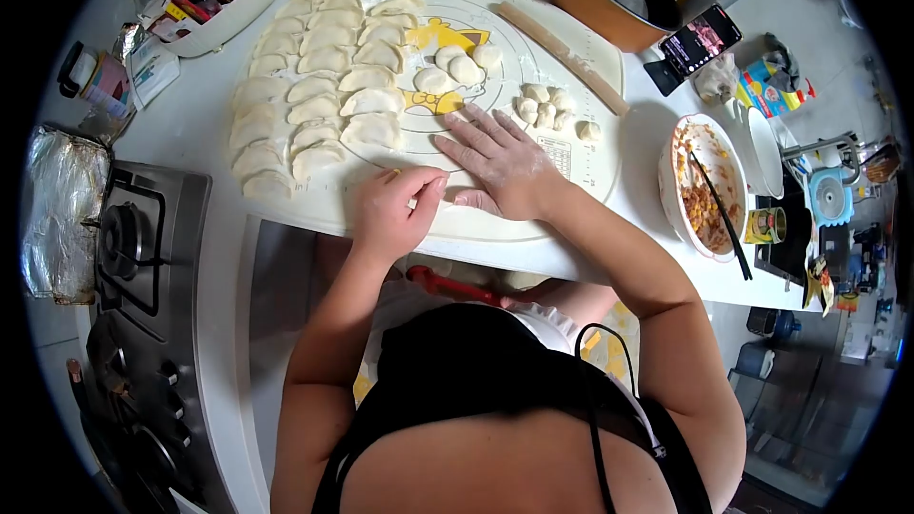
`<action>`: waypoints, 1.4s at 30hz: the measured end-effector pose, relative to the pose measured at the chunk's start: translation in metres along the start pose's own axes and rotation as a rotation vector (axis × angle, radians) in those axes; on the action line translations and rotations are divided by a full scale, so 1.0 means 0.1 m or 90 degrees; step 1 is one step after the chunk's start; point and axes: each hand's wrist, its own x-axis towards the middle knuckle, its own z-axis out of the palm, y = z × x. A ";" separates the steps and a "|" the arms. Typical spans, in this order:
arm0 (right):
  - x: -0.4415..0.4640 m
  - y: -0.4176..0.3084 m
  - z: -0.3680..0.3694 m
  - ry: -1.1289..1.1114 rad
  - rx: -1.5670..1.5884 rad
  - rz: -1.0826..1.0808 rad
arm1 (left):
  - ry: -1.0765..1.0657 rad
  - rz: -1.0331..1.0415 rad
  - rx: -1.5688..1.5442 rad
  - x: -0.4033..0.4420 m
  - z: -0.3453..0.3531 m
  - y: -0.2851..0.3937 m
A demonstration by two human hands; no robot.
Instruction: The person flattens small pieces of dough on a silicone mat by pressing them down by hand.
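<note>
My left hand (390, 214) rests at the near edge of the round pastry mat (457, 221). Its fingers are curled in and the thumb lies against them; nothing shows in the gap between. My flour-dusted right hand (503, 164) lies palm down on the mat with fingers stretched out; what is under its palm is hidden. Beyond its fingertips lie several flattened dough rounds (434, 81). Small dough lumps (545, 107) sit to its right, with a single dough lump (589, 131) apart from them. Rows of folded dumplings (373, 101) cover the mat's left side.
A rolling pin (564, 57) lies at the mat's right. Farther right are a bowl of filling (669, 186) with dark chopsticks (721, 205), a propped phone (700, 43) and an orange-brown pot (581, 2). A gas stove (181, 257) is at left, a box of condiments (228, 24) behind it.
</note>
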 end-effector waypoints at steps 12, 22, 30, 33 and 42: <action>0.03 0.22 -0.08 0.070 0.280 0.020 | -0.015 -0.033 0.013 0.02 -0.01 0.02; 0.22 0.25 -0.30 0.156 0.614 0.342 | -0.009 -0.045 0.001 0.00 0.00 0.01; 0.43 0.23 -0.26 0.150 0.268 0.164 | 0.001 -0.051 -0.015 -0.03 0.01 -0.03; 0.46 0.16 -0.32 0.094 0.544 0.273 | -0.010 -0.057 -0.019 0.02 -0.01 0.04; 0.51 -0.52 -0.15 0.109 1.161 0.340 | -0.072 -0.094 0.016 0.04 0.00 0.01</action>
